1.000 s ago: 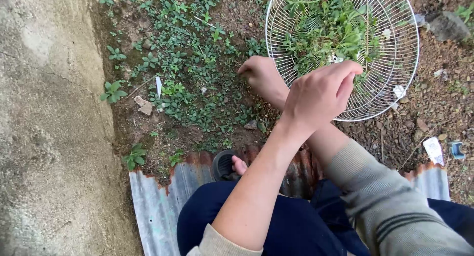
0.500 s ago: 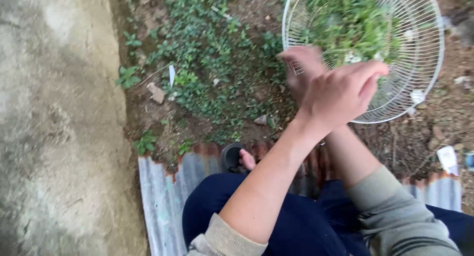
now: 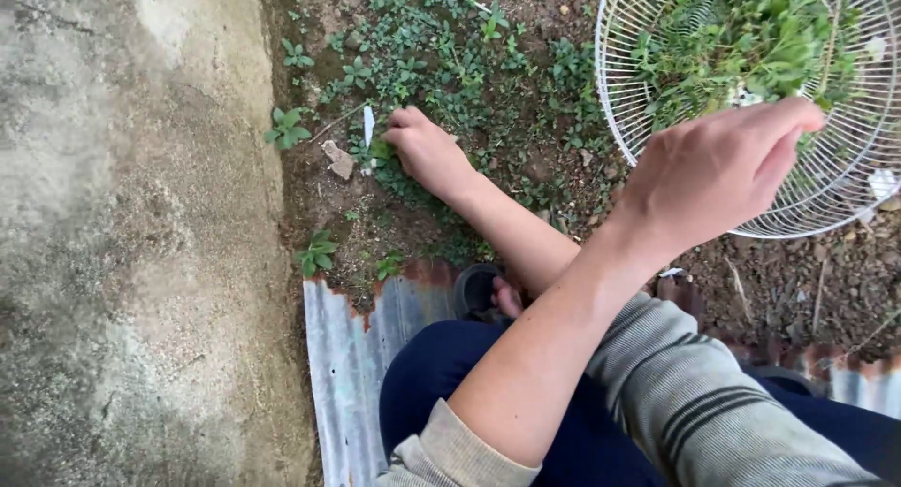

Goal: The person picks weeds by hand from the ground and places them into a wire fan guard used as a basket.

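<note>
1. Green weeds (image 3: 441, 55) are spreading over the patch of bare soil (image 3: 563, 168) ahead of the crouching person, with a rough concrete slab (image 3: 131, 243) running along their left edge.
2. The arms are crossing: the left arm is lying on top and reaching out to the right, while the right arm in a striped grey sleeve (image 3: 694, 403) is passing underneath to the left.
3. The right hand (image 3: 427, 154) is pressing down into the weeds near the slab, its fingers (image 3: 399, 130) curling shut on a small leafy clump at ground level.
4. A scrap of white litter (image 3: 368, 126) and a small pale stone (image 3: 336, 157) are lying just beside that hand.
5. The left hand (image 3: 723, 168) is hovering at the near rim of a white wire basket (image 3: 798, 220), fingers (image 3: 788, 121) drawn together and pointing into it; whether they are pinching anything I cannot tell.
6. Picked greens (image 3: 751, 46) are piling up inside the basket, which is sitting on the soil well apart from the right hand.
7. A rusty corrugated metal sheet (image 3: 347, 356) is lying under the person's dark blue trousers (image 3: 432, 374), and a foot in a dark sandal (image 3: 483, 295) is showing at its edge.
</note>
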